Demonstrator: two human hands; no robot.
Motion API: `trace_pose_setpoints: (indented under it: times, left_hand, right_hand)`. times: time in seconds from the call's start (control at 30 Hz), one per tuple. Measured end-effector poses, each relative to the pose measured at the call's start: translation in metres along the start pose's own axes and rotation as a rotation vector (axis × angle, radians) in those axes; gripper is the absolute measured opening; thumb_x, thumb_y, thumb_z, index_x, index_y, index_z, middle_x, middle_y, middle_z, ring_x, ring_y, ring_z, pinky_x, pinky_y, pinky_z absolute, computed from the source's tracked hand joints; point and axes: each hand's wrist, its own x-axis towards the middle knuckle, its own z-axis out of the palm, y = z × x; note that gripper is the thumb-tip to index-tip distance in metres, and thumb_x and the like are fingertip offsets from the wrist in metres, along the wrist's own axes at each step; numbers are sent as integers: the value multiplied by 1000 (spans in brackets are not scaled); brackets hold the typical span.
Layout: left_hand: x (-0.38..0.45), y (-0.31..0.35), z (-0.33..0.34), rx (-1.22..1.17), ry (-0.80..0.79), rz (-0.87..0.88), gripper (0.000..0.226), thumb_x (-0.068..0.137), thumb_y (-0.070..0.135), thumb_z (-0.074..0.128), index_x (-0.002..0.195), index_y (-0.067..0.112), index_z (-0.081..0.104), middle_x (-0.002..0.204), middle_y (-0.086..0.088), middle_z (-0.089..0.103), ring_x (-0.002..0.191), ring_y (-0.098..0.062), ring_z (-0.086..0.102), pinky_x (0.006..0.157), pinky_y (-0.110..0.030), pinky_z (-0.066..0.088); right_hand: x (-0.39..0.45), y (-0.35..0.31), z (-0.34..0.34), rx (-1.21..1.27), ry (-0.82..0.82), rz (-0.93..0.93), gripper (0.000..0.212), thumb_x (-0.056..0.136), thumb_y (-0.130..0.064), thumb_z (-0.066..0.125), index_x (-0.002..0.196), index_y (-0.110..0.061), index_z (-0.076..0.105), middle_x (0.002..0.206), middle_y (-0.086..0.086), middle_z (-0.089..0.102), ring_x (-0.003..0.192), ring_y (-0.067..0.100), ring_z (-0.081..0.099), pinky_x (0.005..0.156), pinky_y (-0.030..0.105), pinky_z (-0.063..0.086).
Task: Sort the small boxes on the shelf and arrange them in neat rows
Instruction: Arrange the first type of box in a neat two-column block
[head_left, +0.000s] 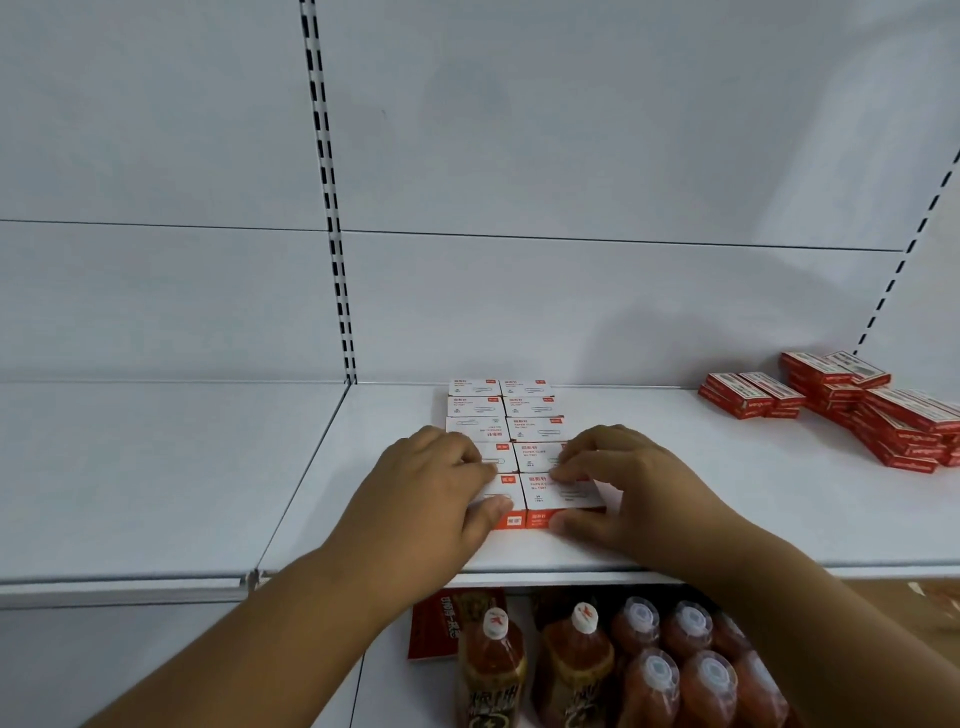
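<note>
Several small white boxes with red labels (530, 426) lie flat on the white shelf (675, 499) in two columns running from the back panel toward the front edge. My left hand (431, 488) rests on the front-left boxes, fingers on their tops and thumb against the front face. My right hand (628, 483) presses on the front-right box (556, 491), fingertips on top and thumb at its red front side. Both hands squeeze the front boxes together. The boxes under my palms are partly hidden.
A loose heap of red boxes (852, 410) lies at the right end of the shelf. A slotted upright (332, 234) divides the back panel. Below the shelf stand several bottles with white caps (649, 660) and a red package (447, 623).
</note>
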Motion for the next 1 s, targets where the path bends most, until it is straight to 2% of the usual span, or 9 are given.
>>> trace_pose_setpoints:
  times: [0.1,0.17,0.23,0.37,0.53,0.67,0.77,0.9,1.0]
  left_hand:
    - [0,3,4,-63,-66,-15,55,89,59,46,132,26,59,140,10,51,129,-13,43,106,-26,29]
    - [0,2,10,-98,-108,-9,63,89,62,45,143,30,45,150,14,39,136,-8,32,108,-21,19]
    - [2,0,12,-85,-107,-5,62,89,61,48,144,32,43,150,16,39,135,-6,32,104,-18,18]
    - [7,0,12,-56,-83,12,59,89,59,51,141,30,48,146,15,45,131,-7,37,103,-20,27]
    - [6,2,13,-63,-101,8,61,90,58,51,143,29,45,147,13,43,132,-7,35,107,-23,28]
    - [4,-5,9,-148,-88,-36,74,86,64,51,148,29,33,151,16,33,135,-3,24,107,-16,17]
    - [2,-14,8,-151,-120,-46,71,86,61,54,148,31,35,152,19,31,136,0,21,107,-14,14]
    - [3,-12,12,-153,-120,-46,64,87,56,58,145,31,42,149,19,36,134,1,24,106,-13,16]
    - [3,-12,10,-155,-131,-42,66,86,60,56,144,30,44,147,19,38,132,0,27,105,-15,19]
  right_hand:
    - [0,-3,2,12,24,0,42,75,-50,76,108,-23,73,112,-10,64,105,6,57,90,26,48]
    - [0,-4,3,12,35,4,41,75,-48,77,107,-22,72,110,-9,65,103,8,58,89,29,49]
    - [0,-5,3,12,44,11,40,74,-46,78,106,-23,73,107,-9,66,102,9,59,88,30,50]
    - [0,-7,5,14,59,17,38,73,-45,79,103,-22,74,104,-8,67,98,9,60,85,31,51]
    - [0,-9,3,18,29,22,39,74,-42,79,105,-19,73,106,-6,66,98,10,60,86,30,50]
    - [-1,-5,2,36,50,55,53,79,-59,65,118,-24,67,120,-13,60,111,4,53,94,17,41]
    - [1,-2,4,-18,9,71,60,82,-62,58,129,-24,61,134,-13,54,123,3,46,101,15,31]
    - [5,-1,4,-46,-26,64,57,83,-57,63,127,-21,64,132,-8,59,121,5,49,103,17,34]
    - [9,-3,0,-59,-69,65,63,80,-67,54,122,-23,66,126,-10,61,116,6,51,99,20,37]
